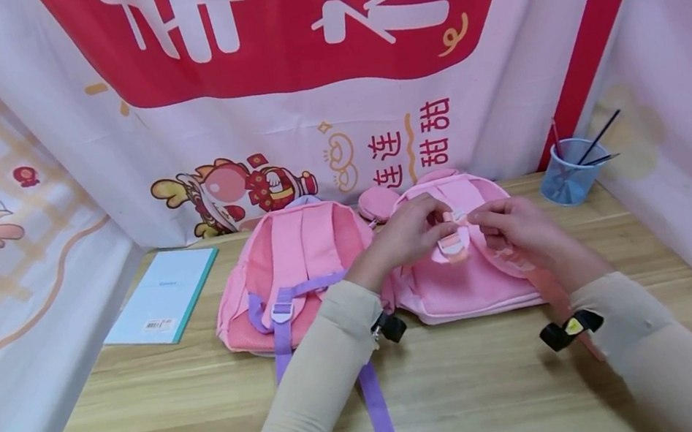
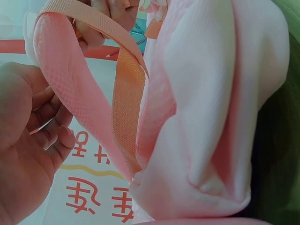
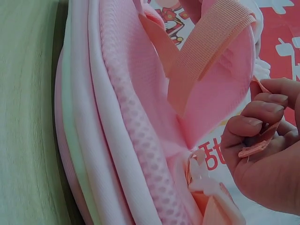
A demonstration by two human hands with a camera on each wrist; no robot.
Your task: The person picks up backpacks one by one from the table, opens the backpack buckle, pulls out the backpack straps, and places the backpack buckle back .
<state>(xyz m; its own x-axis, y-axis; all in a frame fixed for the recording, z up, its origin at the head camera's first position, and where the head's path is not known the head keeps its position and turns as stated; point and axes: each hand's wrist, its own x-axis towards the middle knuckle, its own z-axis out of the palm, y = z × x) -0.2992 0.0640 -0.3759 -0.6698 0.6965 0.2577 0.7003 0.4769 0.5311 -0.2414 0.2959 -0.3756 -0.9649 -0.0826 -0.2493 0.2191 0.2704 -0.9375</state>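
A pink backpack (image 1: 472,290) lies on the table with its straps facing up. My left hand (image 1: 410,225) pinches the end of its padded shoulder strap (image 2: 70,75) near a white buckle (image 1: 452,244). Just to the right, my right hand (image 1: 513,225) grips the free end of an orange webbing strap (image 3: 260,145), fingers curled round it. An orange webbing loop (image 2: 127,93) runs down beside the shoulder strap in the left wrist view. Another buckle (image 3: 200,180) with orange webbing shows low on the backpack in the right wrist view.
A second pink backpack (image 1: 286,243) with purple straps (image 1: 282,343) lies to the left, a round pink pouch (image 1: 377,204) between the two. A light blue notebook (image 1: 164,293) is farther left. At the back right stands a blue pen cup (image 1: 568,177) with pencils.
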